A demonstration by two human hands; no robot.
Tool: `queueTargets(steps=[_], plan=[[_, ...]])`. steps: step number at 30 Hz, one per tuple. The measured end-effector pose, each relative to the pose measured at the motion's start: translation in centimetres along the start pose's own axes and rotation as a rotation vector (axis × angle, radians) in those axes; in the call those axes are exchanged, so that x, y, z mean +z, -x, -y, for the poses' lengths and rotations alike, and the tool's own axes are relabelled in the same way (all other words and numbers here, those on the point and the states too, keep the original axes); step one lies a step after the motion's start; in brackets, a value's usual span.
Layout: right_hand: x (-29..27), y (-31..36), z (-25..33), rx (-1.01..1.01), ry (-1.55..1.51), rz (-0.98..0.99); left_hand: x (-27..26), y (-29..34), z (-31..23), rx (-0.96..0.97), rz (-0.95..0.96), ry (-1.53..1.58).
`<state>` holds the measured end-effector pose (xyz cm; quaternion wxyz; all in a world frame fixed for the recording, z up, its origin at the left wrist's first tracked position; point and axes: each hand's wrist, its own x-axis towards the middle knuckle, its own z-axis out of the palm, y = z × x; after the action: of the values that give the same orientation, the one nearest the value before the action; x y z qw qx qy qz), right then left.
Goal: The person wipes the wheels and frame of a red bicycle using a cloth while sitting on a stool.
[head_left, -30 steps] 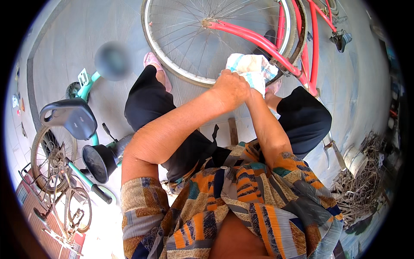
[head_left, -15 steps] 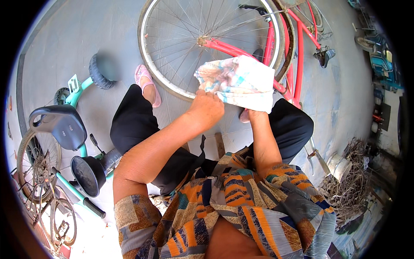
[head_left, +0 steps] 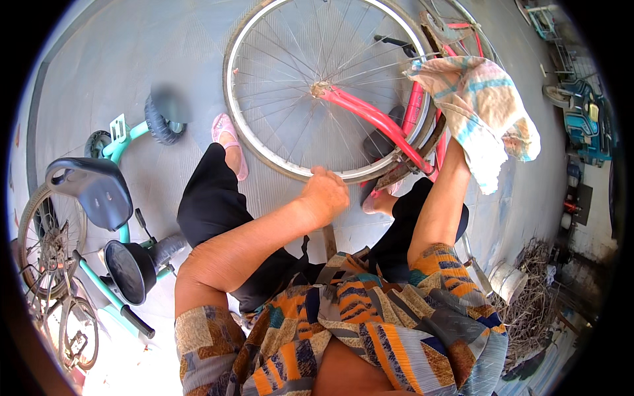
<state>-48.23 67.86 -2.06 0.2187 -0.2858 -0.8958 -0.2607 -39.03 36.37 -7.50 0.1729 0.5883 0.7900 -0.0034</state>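
1. Two bare arms reach forward, and your left hand (head_left: 325, 197) is at the near edge of the large spoked bicycle wheel with a silver metal rim and dark tyre (head_left: 320, 90); its fingers are curled there, but whether they close around the tyre cannot be told.
2. Your right hand is hidden beneath the thin white cloth with blue and tan markings (head_left: 485, 99), so you cannot tell whether it is clenched or loose; only the bare right forearm (head_left: 439, 198) shows below.
3. That cloth hangs in folds over the end of your right arm, to the right of the wheel and overlapping some of the bicycle's parts in view.
4. From the wheel's hub, a curved red metal tube (head_left: 376, 119) slants down and rightward across the spokes.
5. Your feet, in pink shoes (head_left: 228, 135), are planted apart on the grey floor (head_left: 132, 49), near the wheel's lower edge.
6. Farther out on your left stands a turquoise-framed child's ride-on with a dark plastic seat (head_left: 92, 191), and beyond it a spoked bicycle (head_left: 49, 247).
7. Out to your right, a whitish round container (head_left: 507, 282) sits beside a heap of dry brown twigs (head_left: 528, 323).
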Motion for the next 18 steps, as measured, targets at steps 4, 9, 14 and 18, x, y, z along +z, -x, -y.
queueTargets(steps=[4, 9, 14, 18], plan=[[2.5, -1.5, 5.8, -0.248, 0.235, 0.131, -0.5, -0.5, -0.2, 0.010, 0.027, 0.029], [4.1, -1.6, 9.3, -0.394, 0.249, 0.120, -1.0, -1.0, 0.1, -0.030, 0.001, 0.047], [4.3, -1.3, 8.8, -0.314, 0.114, -0.009, -1.1, -1.3, -0.2, -0.029, -0.045, 0.058], [4.3, -1.7, 10.2, -0.389, -0.099, -0.145, -1.0, -1.5, -0.3, -0.012, -0.023, 0.072]])
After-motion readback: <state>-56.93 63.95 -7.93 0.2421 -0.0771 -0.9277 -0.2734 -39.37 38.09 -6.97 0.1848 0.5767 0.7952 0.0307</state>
